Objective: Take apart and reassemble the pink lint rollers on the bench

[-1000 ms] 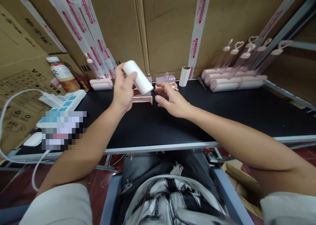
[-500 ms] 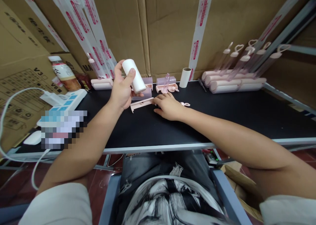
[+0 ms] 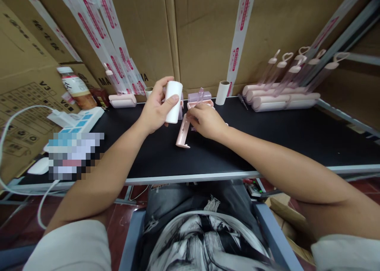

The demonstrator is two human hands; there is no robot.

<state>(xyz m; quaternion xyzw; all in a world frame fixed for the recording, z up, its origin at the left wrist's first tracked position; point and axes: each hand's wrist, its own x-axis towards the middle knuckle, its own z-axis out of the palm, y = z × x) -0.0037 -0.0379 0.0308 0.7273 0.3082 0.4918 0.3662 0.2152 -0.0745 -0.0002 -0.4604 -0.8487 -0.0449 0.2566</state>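
Note:
My left hand grips a white roll, tilted slightly, above the black table. Close beside it, my right hand pinches the upper end of a long pink plastic piece, whose lower end has a small projecting tab. Behind my right hand lie a pink open case and a clear purplish part. Small pink parts show only partly under my right hand. The fingertips of my left hand are partly hidden behind the roll.
Upright at the back stands a white hollow tube. Pink cylinders with heart-topped clear sticks are stacked on the right. A lone pink cylinder, a bottle, a power strip and a blurred-out object are on the left.
My left hand has moved right and slightly down with the roll, now more upright. The long pink piece, held by my right hand, has swung from nearly level to steep, its free end toward me.

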